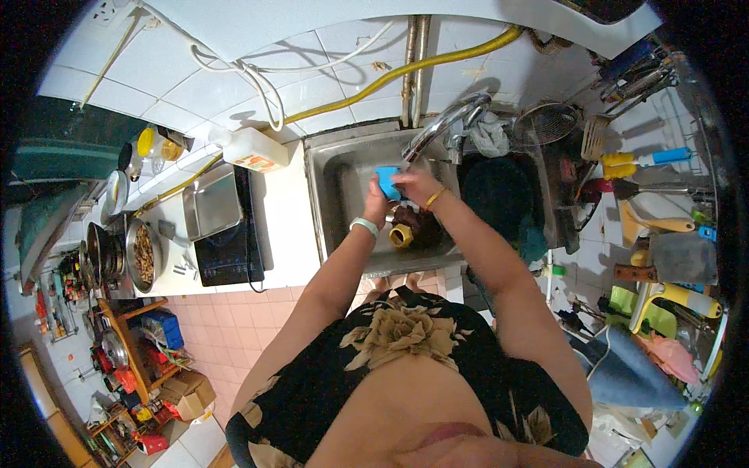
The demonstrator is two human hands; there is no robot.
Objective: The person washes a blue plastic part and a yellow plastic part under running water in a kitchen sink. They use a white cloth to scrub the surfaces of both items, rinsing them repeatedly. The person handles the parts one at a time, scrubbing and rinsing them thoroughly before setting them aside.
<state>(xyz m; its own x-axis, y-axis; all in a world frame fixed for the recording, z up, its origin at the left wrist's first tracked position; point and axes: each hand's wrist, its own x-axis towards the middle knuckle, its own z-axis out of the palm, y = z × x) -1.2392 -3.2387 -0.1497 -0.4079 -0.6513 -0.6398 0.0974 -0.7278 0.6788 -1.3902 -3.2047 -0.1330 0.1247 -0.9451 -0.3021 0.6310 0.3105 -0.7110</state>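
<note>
Over the stainless steel sink (pixel 336 193), both of my hands meet at a small blue item (pixel 386 181), whose exact kind I cannot tell. My left hand (pixel 376 202) grips it from the left and below. From the right, the fingers of my right hand (pixel 418 186) are closed on its edge. Just above my right hand is the spout of a chrome faucet (pixel 445 123). Lower in the basin lie a yellow angular ring-like piece (pixel 401 236) and a dark brown object (pixel 424 221), partly hidden by my right arm.
A white plastic jug (pixel 257 151) stands left of the sink, near a metal tray (pixel 212 202) resting partly on a black induction cooktop (pixel 228 257). A dark round pan-like thing (pixel 497 193) fills the right basin. Utensils, including a slotted turner (pixel 595 136), hang along the right wall.
</note>
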